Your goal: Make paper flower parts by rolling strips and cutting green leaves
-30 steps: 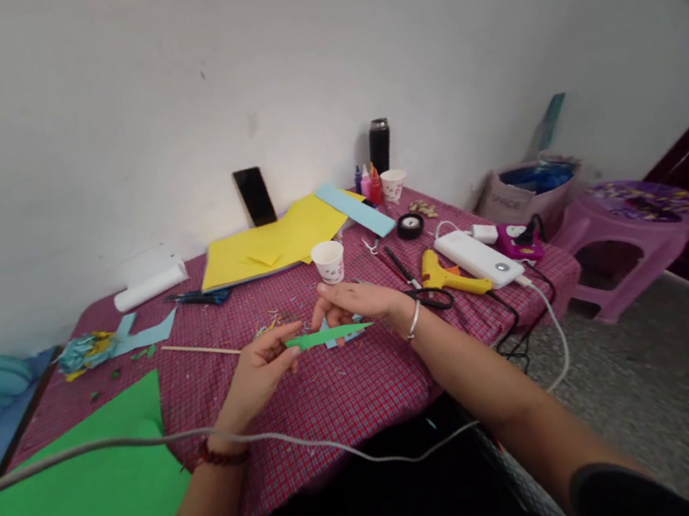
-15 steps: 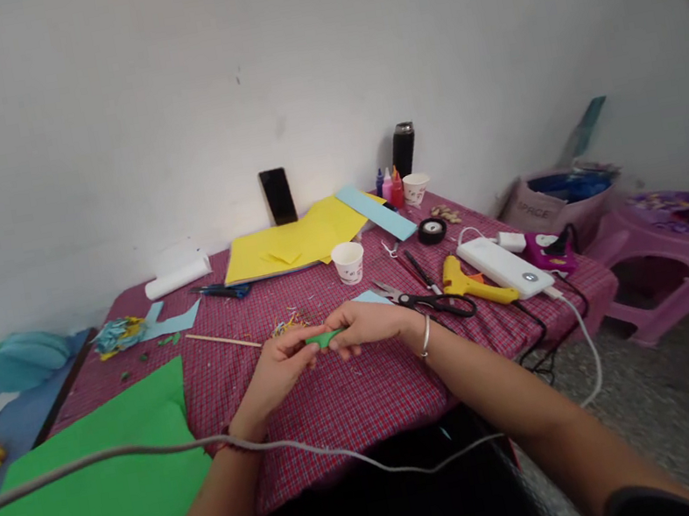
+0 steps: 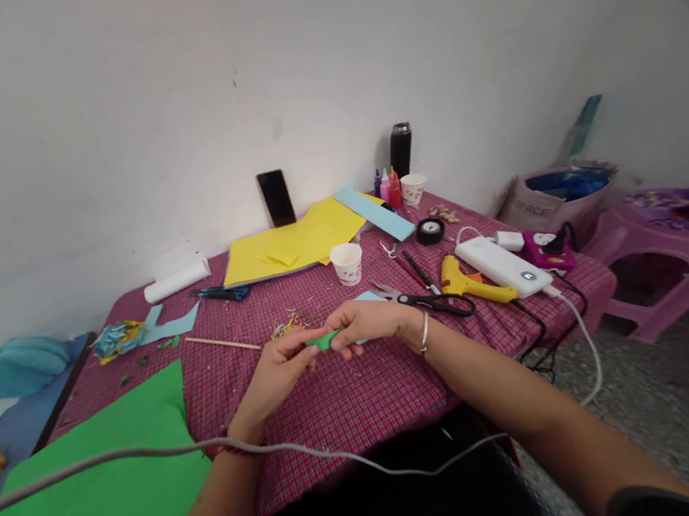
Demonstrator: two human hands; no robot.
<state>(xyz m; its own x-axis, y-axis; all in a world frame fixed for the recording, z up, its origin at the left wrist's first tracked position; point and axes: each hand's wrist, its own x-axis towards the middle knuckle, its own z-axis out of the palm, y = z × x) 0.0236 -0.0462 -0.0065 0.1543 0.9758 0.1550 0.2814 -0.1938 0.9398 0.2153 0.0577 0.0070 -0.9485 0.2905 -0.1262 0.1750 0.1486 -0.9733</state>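
Observation:
Between my two hands, above the front middle of the table, is a small folded or rolled piece of green paper [image 3: 323, 342]. My left hand [image 3: 283, 370] pinches its left end between thumb and fingers. The right end is gripped by my right hand [image 3: 366, 323], whose fingers partly cover it. A thin wooden stick [image 3: 222, 343] lies left of my hands, its near end beside my left fingers. Just behind them are fine paper shreds [image 3: 287, 322] and a white paper cup [image 3: 346, 264]. Black-handled scissors [image 3: 436, 302] rest to the right of my right hand.
A yellow glue gun [image 3: 473, 284] and a white power bank [image 3: 502, 266] lie at the right. A pale cable [image 3: 299, 451] crosses in front of my forearms. A large green sheet [image 3: 95, 506] overhangs the left front. Yellow sheets [image 3: 289, 245] and a phone [image 3: 276, 198] are at the back.
The view has shifted very slightly. Both hands keep hold of the green paper in nearly the same place, with only a small movement of the fingers.

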